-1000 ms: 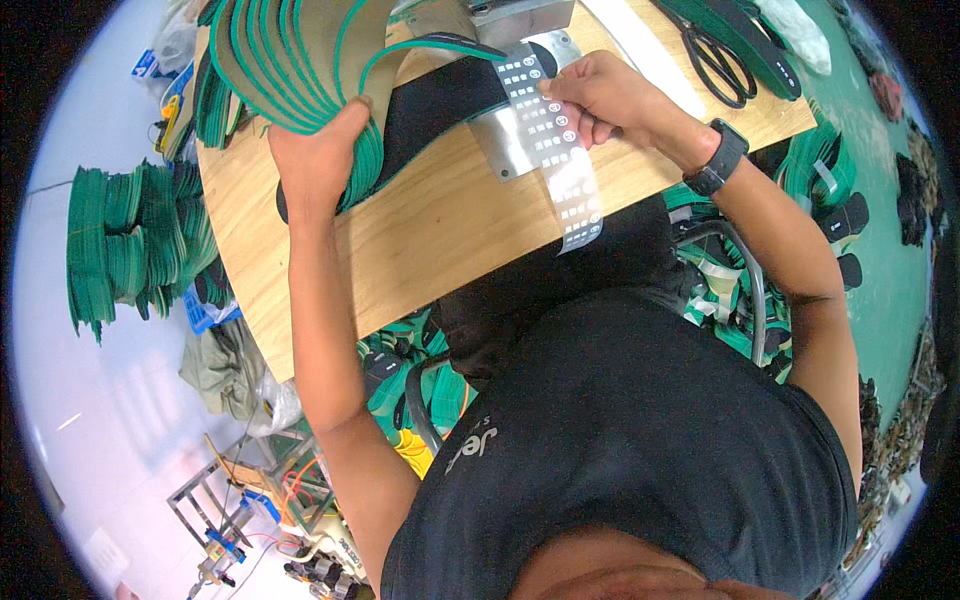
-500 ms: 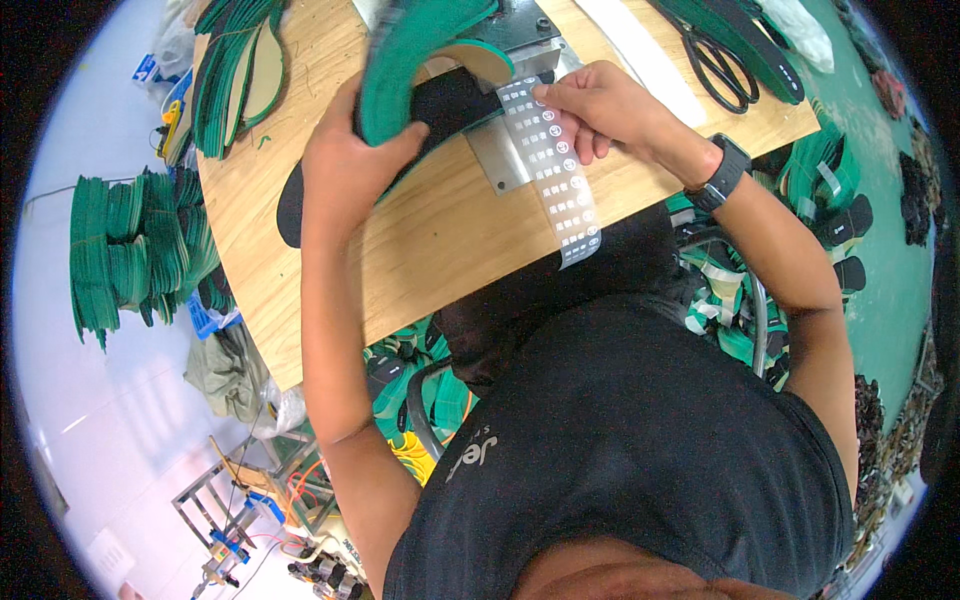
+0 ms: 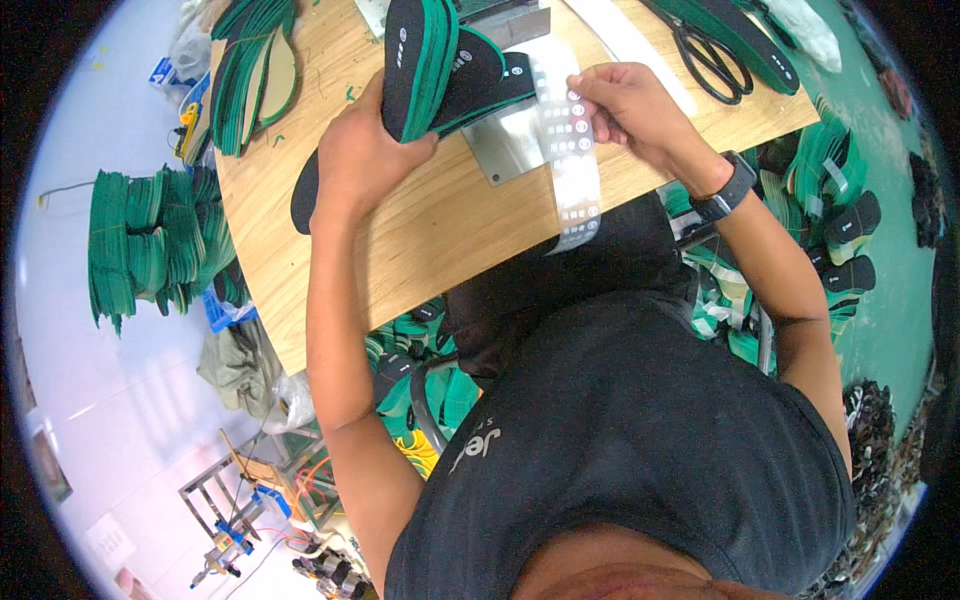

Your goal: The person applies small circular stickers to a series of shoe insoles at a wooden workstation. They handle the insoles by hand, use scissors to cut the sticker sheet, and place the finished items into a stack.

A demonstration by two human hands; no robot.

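Note:
My left hand (image 3: 362, 160) is closed around a bundle of insoles (image 3: 425, 75), black on the face with green edges. Small white marks show near the ends of the black faces. Beneath and beside the bundle, more black insoles (image 3: 482, 82) reach toward a metal plate (image 3: 508, 150) on the table. A translucent strip (image 3: 572, 165) printed with rows of white marks hangs down past the table's near edge. My right hand (image 3: 632, 108), wearing a black watch, pinches this strip's right edge between thumb and fingers.
The wooden table (image 3: 440, 240) also carries a stack of green insoles (image 3: 255, 85) at left, black-handled scissors (image 3: 715, 65) and a long insole (image 3: 750, 45) at right. A metal device (image 3: 510, 25) stands at the far side. Piled green insoles (image 3: 160, 240) stand left of the table.
The bundle in my left hand has turned, so its black marked faces now show instead of green. My right hand and the strip have shifted slightly right, uncovering a marked insole end.

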